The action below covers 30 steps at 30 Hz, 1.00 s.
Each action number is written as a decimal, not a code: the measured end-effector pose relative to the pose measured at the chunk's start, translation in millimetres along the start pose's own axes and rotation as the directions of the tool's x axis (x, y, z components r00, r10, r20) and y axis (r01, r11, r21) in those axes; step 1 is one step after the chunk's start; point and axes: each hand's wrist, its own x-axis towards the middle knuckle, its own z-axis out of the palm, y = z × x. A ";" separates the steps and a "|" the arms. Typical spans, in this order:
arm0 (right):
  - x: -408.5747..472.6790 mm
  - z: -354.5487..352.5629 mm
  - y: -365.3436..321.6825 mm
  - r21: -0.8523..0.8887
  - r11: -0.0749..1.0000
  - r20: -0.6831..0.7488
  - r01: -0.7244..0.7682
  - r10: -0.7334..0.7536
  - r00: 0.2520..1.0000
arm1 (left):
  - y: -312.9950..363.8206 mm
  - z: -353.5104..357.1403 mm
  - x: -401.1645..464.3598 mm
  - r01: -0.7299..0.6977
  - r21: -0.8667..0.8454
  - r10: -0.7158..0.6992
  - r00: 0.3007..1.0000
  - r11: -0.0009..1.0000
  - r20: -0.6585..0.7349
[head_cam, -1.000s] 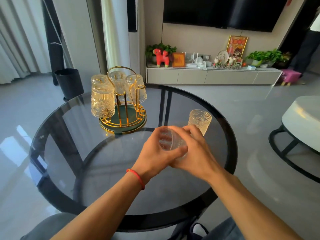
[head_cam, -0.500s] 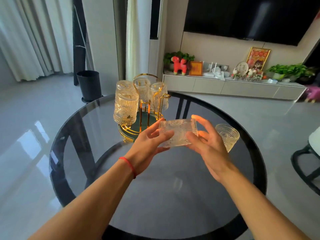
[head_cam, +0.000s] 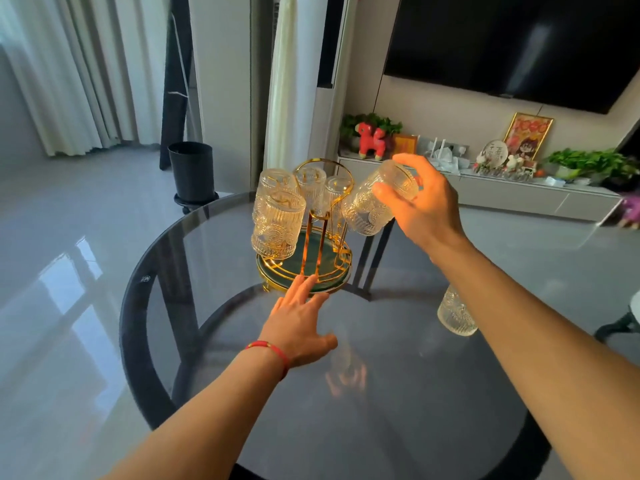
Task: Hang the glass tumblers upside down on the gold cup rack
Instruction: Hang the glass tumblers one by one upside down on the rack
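Observation:
The gold cup rack (head_cam: 313, 237) with a green round base stands on the far side of the round glass table (head_cam: 346, 375). Several ribbed glass tumblers hang upside down on it; the nearest one (head_cam: 277, 226) is at the front left. My right hand (head_cam: 426, 202) grips another tumbler (head_cam: 375, 202) by its base, tilted mouth-down, right beside the rack's right side. My left hand (head_cam: 299, 320) is flat and open, fingertips touching the front rim of the rack's base. One more tumbler (head_cam: 455, 313) stands on the table at the right, partly behind my right forearm.
A black bin (head_cam: 192, 171) stands on the floor beyond the table at the left. A low white cabinet (head_cam: 519, 195) with plants and ornaments runs along the far wall under a dark screen. A dark stool edge shows at the far right.
My left hand has let go of the tumbler and dropped to the rack's base. My right hand alone has carried the tumbler up and forward to the rack's right side, tipping it mouth-down.

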 end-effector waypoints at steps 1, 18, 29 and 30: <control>1.1 3.8 -0.8 -0.020 1.000 0.012 0.005 -0.005 1.000 | 0.2 0.2 -0.2 0.000 0.007 0.000 1.000 1.000 0.003; -0.6 60.8 11.0 -0.267 0.959 0.179 -0.098 0.149 0.973 | 4.1 -3.5 -0.1 0.009 0.070 -0.011 0.999 0.998 0.034; -70.5 22.0 41.1 -0.142 0.989 0.175 -0.041 0.066 0.982 | 30.1 -10.0 -5.9 0.005 -0.178 -0.047 0.972 0.984 -0.230; -82.2 14.3 47.8 -0.140 0.990 0.176 -0.032 0.057 0.983 | 33.7 -9.4 -6.8 0.013 -0.178 -0.054 0.972 0.984 -0.229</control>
